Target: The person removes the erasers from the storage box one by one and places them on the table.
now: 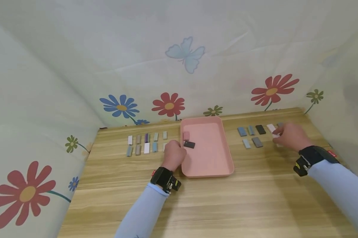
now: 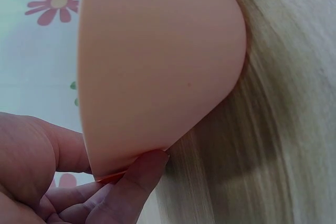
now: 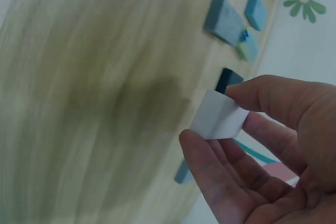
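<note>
My left hand (image 1: pixel 174 154) is at the left wall of a shallow pink tray (image 1: pixel 207 165). In the left wrist view, its thumb and fingers pinch the tray's edge (image 2: pixel 163 66). Inside the tray lie a small pink block (image 1: pixel 186 136) and a black block (image 1: pixel 189 144). Over at the right group of blocks, my right hand (image 1: pixel 293 136) pinches a small white block (image 3: pixel 218 115) between thumb and fingertips. A dark block (image 3: pixel 229 80) appears just beyond it in the right wrist view, and a grey-blue block (image 3: pixel 183 173) shows partly behind the fingers.
Left of the tray, small blocks stand in two rows, among them a white block (image 1: pixel 146 147) and a purple block (image 1: pixel 147 138). The right group includes a blue block (image 1: pixel 242 131) and a grey block (image 1: pixel 257 142). A flowered cloth wall (image 1: pixel 226 66) rises behind the wooden table (image 1: pixel 226 205).
</note>
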The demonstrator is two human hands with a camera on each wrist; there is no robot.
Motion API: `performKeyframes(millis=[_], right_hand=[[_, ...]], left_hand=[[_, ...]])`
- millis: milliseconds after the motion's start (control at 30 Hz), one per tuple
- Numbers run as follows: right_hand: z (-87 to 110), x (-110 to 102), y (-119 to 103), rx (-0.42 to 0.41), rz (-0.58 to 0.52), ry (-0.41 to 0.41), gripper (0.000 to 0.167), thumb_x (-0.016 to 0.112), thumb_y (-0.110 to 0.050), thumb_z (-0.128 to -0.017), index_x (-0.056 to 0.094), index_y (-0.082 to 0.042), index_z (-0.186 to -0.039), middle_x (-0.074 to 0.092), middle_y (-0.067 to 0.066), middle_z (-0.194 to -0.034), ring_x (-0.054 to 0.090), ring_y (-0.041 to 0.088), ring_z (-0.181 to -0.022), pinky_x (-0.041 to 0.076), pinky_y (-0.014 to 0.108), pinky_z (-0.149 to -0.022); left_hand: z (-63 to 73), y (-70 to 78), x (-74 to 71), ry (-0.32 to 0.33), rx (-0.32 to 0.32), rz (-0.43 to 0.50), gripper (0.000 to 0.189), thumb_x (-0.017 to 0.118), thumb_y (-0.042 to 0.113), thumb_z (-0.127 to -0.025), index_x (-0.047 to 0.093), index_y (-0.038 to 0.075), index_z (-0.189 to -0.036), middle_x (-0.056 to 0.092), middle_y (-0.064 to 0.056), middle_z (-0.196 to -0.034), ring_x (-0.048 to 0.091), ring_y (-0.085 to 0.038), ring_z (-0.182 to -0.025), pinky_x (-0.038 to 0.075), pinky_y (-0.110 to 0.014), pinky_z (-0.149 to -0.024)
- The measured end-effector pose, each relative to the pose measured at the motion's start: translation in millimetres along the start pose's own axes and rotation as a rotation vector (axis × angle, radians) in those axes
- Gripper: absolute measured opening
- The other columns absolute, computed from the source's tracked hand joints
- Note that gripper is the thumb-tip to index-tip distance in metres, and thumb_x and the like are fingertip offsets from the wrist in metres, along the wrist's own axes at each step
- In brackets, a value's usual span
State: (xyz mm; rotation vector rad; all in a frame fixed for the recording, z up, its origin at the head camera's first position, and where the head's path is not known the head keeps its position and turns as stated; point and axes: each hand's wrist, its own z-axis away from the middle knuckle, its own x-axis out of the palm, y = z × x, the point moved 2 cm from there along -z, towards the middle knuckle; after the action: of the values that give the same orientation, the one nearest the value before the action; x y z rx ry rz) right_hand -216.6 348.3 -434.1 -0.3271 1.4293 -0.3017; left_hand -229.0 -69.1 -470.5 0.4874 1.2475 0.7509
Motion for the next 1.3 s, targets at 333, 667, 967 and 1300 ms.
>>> performKeyframes(millis=[333, 667, 967, 1300], right_hand=[[-7.7, 16.5, -14.7, 0.043, -0.019, -0.044, 0.036, 0.068, -0.019, -0.081, 0.065, 0.006, -0.107, 0.062, 0.026, -0.097, 0.056, 0.03, -0.076, 0.047, 0.032, -0.057], [-15.8, 25.9, -6.0, -0.005, -0.003, -0.024, 0.033, 0.068, -0.017, -0.08, 0.067, 0.006, -0.104, 0.066, 0.026, -0.094, 0.058, 0.029, -0.074, 0.047, 0.035, -0.057], [-15.0, 30.2, -6.4, 0.005, 0.014, -0.005, 0.032, 0.065, -0.017, -0.082, 0.067, 0.005, -0.104, 0.065, 0.02, -0.087, 0.054, 0.028, -0.074, 0.042, 0.031, -0.056], [-13.3, 21.5, -30.9, 0.002, 0.015, 0.043, 0.041, 0.065, -0.022, -0.082, 0.062, 0.005, -0.113, 0.063, 0.027, -0.104, 0.059, 0.035, -0.085, 0.047, 0.045, -0.067]], left_hand=[[2.2, 2.6, -1.5, -0.004, -0.032, -0.01, 0.022, 0.054, 0.007, -0.083, 0.058, 0.008, -0.062, 0.048, -0.002, -0.055, 0.053, -0.018, -0.047, 0.036, -0.025, -0.037], [-1.5, 1.4, 0.2, -0.014, -0.062, -0.015, 0.023, 0.054, 0.008, -0.083, 0.057, 0.008, -0.061, 0.046, -0.001, -0.053, 0.052, -0.017, -0.046, 0.034, -0.025, -0.036], [-2.6, 1.2, -0.3, -0.022, -0.058, -0.023, 0.023, 0.055, 0.01, -0.084, 0.061, 0.009, -0.062, 0.05, -0.003, -0.054, 0.055, -0.018, -0.048, 0.036, -0.025, -0.037], [-1.6, 3.2, -9.0, -0.014, -0.013, -0.038, 0.031, 0.057, 0.013, -0.082, 0.052, 0.01, -0.052, 0.039, 0.002, -0.046, 0.044, -0.015, -0.038, 0.029, -0.026, -0.033]])
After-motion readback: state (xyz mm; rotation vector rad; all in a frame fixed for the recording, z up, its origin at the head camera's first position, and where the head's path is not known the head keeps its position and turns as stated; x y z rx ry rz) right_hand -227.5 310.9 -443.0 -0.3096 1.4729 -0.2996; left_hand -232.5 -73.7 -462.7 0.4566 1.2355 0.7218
